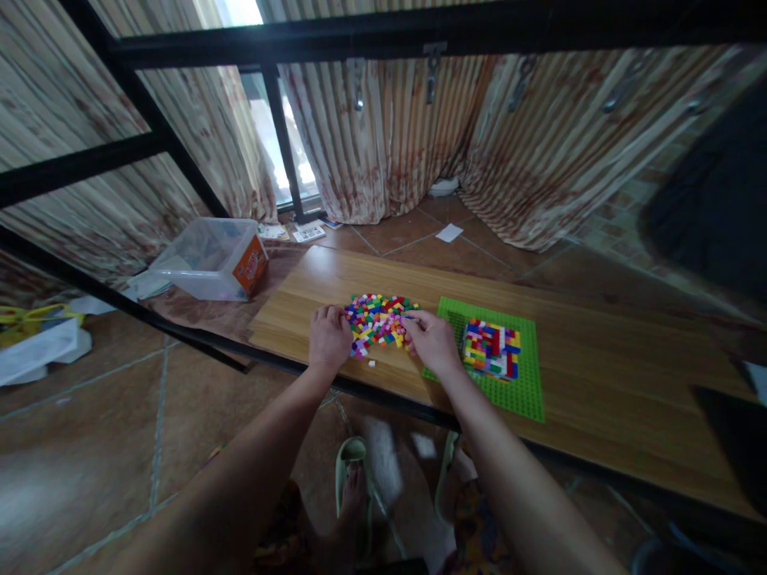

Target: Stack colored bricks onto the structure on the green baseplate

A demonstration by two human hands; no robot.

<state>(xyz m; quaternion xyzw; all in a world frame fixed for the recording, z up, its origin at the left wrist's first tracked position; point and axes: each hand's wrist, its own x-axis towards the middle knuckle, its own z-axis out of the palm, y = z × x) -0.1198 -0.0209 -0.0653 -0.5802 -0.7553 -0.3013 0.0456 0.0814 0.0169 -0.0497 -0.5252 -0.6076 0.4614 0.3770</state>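
Observation:
A loose pile of small multicoloured toy bricks [377,323] lies on the wooden table [599,375]. At the pile's left edge rests my left hand [331,337], its fingers curled and their tips hidden against the bricks. My right hand [435,342] reaches over the pile's right side with thumb and forefinger pinched together; whatever is between them is too small to make out. Just right of that hand, a block built of coloured bricks [492,349] stands on a green studded baseplate [527,399]. One white brick [372,363] lies apart, near the table's front edge.
A clear plastic bin [209,275] with an orange label stands beyond the table's left end. Black metal bars [288,48] cross the view above and along the table's front. Striped curtains [389,144] hang behind. Papers [449,232] lie on the tiled floor.

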